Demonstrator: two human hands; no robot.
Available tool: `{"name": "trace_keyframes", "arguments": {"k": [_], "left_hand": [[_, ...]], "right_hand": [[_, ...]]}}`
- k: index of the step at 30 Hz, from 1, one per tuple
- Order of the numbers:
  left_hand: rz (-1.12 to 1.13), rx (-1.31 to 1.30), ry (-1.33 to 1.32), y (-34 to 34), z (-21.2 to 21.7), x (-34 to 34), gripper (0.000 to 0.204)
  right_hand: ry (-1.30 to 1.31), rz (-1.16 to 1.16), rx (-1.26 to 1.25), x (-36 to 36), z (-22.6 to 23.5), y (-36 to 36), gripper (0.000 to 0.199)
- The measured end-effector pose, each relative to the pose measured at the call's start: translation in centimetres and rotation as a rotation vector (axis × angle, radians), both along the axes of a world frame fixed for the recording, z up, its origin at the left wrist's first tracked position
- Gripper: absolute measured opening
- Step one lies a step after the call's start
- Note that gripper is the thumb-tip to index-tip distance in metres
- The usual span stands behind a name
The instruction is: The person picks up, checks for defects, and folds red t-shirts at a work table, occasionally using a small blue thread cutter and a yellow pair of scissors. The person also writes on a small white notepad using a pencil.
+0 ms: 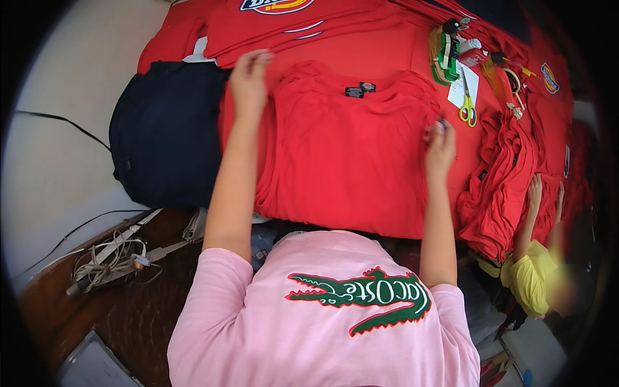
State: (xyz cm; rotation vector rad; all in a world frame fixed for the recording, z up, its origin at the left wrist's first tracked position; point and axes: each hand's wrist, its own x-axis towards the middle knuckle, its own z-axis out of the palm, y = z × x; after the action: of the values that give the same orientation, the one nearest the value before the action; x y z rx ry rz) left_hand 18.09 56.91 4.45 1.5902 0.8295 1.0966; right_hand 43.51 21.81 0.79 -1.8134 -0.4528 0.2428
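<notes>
A red T-shirt (348, 161) lies flat on top of a stack in front of me, its collar and small dark neck labels turned away from me. My left hand (249, 76) rests on its far left shoulder, fingers laid on the cloth. My right hand (441, 143) pinches the cloth at the shirt's right edge. Both bare forearms reach out from my pink shirt with a green crocodile print.
A dark navy pile of garments (164, 129) lies left of the red stack. More red shirts cover the table behind. Yellow-handled scissors (467, 106), a tape dispenser (446, 55) and pens lie at right. Another person's hands (540, 193) press a folded red pile (503, 187). Cables lie lower left.
</notes>
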Motion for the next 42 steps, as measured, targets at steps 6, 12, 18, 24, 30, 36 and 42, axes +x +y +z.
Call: {"name": "trace_keyframes", "arguments": {"k": [6, 12, 18, 24, 30, 36, 42], "left_hand": [[0.166, -0.296, 0.137, -0.5, -2.6, -11.9, 0.023], [0.077, -0.661, 0.137, -11.2, -4.0, -13.5, 0.031], [-0.117, -0.468, 0.314, -15.7, -4.8, -10.0, 0.058], [-0.269, -0.681, 0.194, -14.6, 0.9, -5.9, 0.061], [-0.28, -0.408, 0.164, -8.6, 9.1, -1.8, 0.067], [-0.051, 0.249, 0.823, -0.4, 3.7, -0.2, 0.068], [-0.092, 0.121, 0.746, -9.0, -2.7, -10.3, 0.044]], "right_hand": [[-0.032, -0.128, -0.054, 2.9, -1.3, -13.1, 0.019], [0.306, -0.237, -0.111, -1.6, 0.3, -16.1, 0.02], [-0.012, 0.101, -0.544, -3.2, 0.0, -13.0, 0.057], [0.424, 0.407, -0.159, -1.5, 3.4, -11.0, 0.057], [0.18, 0.391, -0.201, 3.9, 12.4, -6.7, 0.032], [-0.237, 0.131, -0.343, 12.0, 5.0, -3.4, 0.036], [-0.316, 0.014, -0.572, 10.7, -2.7, -14.2, 0.027]]}}
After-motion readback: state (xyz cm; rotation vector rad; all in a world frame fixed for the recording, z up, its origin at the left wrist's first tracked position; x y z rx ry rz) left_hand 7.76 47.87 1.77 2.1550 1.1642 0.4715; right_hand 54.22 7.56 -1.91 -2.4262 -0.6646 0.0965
